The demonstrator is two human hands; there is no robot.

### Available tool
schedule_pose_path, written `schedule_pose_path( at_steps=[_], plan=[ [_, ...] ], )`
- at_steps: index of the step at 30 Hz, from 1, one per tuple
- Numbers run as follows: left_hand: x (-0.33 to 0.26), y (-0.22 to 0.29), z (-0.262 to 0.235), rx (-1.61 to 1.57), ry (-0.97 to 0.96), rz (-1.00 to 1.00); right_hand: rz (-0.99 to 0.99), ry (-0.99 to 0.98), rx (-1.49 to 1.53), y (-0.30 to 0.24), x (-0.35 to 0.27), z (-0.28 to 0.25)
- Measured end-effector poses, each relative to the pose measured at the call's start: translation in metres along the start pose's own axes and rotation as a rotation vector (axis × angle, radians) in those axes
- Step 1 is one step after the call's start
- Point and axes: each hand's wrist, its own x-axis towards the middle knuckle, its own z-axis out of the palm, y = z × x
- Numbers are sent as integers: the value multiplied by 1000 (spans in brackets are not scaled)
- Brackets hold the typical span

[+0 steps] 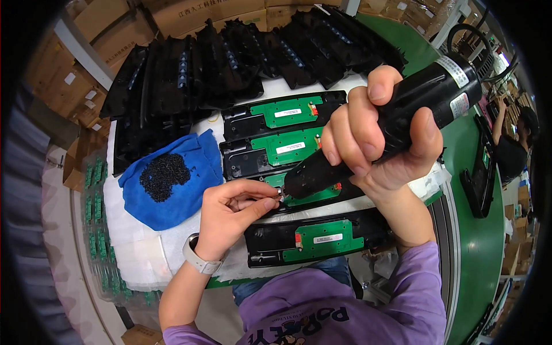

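Nearest my camera slants a black, cylindrical electric screwdriver (pixel 425 92), my right hand (pixel 363 129) wrapped around its barrel. Its nose points down at a green circuit board (pixel 313 197) on 1 of 4 long black plastic panels (pixel 353 194) lying in a row. There, my left hand (pixel 227 213) pinches a small silver tip (pixel 280 191); whether it includes a screw, I cannot tell. I expect the driver to feel rigid, fairly heavy, best held round the barrel. Panels should be light, stiff and slick: take the bare ends, since boards look fragile. Leftward, tiny black screws (pixel 164 177) lie heaped on soft blue cloth (pixel 202 164).
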Motion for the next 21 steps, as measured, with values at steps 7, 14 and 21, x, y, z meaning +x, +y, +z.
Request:
schedule_pose_path(
  at_steps=[7, 14, 21],
  plan=[
    [-2, -3, 3, 17, 9, -11, 106, -56, -119, -1, -4, 4],
    [0, -1, -4, -140, -2, -50, -4, 217, -32, 3, -3, 12],
    [0, 0, -12, -202, -28, -48, 49, 261, -5, 8, 10, 15]
  ],
)
